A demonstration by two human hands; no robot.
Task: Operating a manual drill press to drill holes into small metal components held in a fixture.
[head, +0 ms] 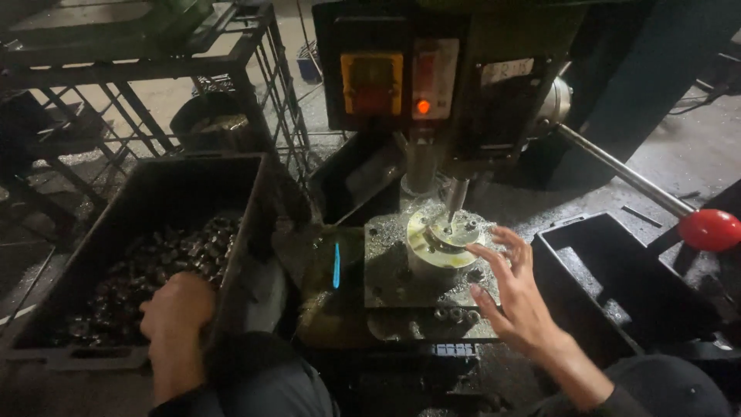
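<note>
The left hand point(179, 307) digs into a black bin point(185, 177) of metal parts point(166, 259). The right hand point(515, 292) reaches open toward the round disc point(446, 235) under the drill point(455, 197).

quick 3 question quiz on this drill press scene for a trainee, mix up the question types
1. True or false: the left hand is down in the dark crate of small metal parts.
2. Multiple choice: what is the right hand nearest to? A) the red lever knob B) the round disc fixture under the drill bit C) the black tray on the right
3. Fill in: the small round lamp on the machine's front panel glows ____.

Key: 1 true; 2 B; 3 orange
</note>
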